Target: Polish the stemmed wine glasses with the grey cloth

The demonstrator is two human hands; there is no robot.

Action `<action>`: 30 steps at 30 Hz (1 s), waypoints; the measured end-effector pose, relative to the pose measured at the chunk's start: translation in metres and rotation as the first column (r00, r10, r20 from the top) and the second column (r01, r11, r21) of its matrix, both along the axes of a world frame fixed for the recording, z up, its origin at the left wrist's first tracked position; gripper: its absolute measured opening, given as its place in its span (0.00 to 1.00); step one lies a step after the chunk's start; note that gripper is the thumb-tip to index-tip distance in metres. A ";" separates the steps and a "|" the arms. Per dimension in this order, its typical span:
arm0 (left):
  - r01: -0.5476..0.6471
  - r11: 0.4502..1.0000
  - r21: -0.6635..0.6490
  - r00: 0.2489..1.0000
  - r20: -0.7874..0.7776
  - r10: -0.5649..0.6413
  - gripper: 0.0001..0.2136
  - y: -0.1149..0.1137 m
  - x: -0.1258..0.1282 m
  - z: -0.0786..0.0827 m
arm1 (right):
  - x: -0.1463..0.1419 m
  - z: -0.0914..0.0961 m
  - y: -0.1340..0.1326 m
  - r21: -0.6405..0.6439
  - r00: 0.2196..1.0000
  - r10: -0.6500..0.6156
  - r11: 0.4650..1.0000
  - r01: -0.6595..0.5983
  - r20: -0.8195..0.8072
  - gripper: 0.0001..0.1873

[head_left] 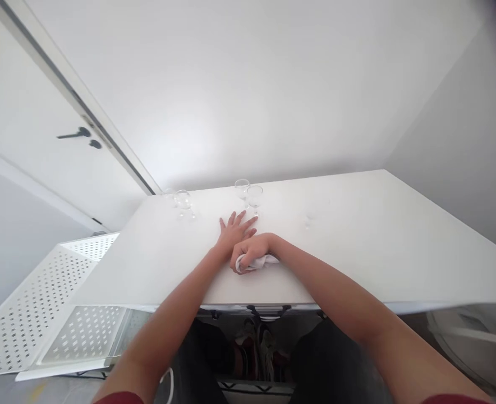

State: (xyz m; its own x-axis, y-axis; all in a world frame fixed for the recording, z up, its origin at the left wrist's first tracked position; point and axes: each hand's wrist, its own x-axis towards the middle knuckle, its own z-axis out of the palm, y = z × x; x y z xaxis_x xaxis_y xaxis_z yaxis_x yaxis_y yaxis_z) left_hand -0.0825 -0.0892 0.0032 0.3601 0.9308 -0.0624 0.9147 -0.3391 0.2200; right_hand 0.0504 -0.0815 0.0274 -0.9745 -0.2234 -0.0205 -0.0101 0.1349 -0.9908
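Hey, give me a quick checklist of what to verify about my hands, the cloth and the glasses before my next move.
1. Cloth secured: ok, the right hand grips the white cloth.
2. Left hand free of objects: ok, palm down, fingers spread on the white tabletop.
3. Room between left fingertips and the glass pair ahead: not ok, very close; touching, cannot tell.
4. Glasses at the left away from both hands: ok.
5. Faint marks right of the hands: cannot tell what they are.
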 end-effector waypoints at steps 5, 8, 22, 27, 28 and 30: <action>-0.345 0.937 0.055 0.939 0.029 0.344 0.31 -0.016 -0.015 -0.003 | 0.000 -0.003 -0.004 -0.013 1.000 -0.017 1.000 0.017 0.020 0.21; -0.485 0.872 0.075 0.875 0.029 0.484 0.35 -0.018 -0.014 0.000 | 0.001 -0.003 -0.006 -0.012 1.000 -0.022 1.000 0.022 0.004 0.21; -0.582 0.810 0.078 0.813 0.101 0.574 0.35 -0.014 -0.017 -0.001 | 0.003 -0.003 -0.007 -0.004 1.000 -0.010 1.000 0.009 -0.013 0.20; -0.506 0.803 0.316 0.834 0.418 0.361 0.23 -0.019 -0.009 0.003 | 0.003 0.003 -0.008 0.001 1.000 0.008 1.000 -0.008 -0.010 0.21; -0.434 0.831 0.349 0.834 0.504 0.224 0.19 -0.019 -0.006 0.004 | 0.002 0.005 -0.009 0.004 0.999 0.038 0.999 -0.038 -0.004 0.21; -0.237 0.913 0.331 0.766 0.642 -0.034 0.13 -0.018 0.003 0.004 | -0.001 0.011 -0.013 -0.005 0.989 0.146 0.989 -0.146 0.019 0.20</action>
State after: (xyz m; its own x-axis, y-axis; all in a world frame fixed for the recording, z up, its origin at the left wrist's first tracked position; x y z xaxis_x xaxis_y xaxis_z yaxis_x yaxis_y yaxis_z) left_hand -0.0796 -0.1072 0.0070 0.0921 0.8632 0.4965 0.6497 -0.4300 0.6270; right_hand 0.0494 -0.0946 0.0381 -0.9307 -0.3638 -0.0379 -0.0103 0.1296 -0.9915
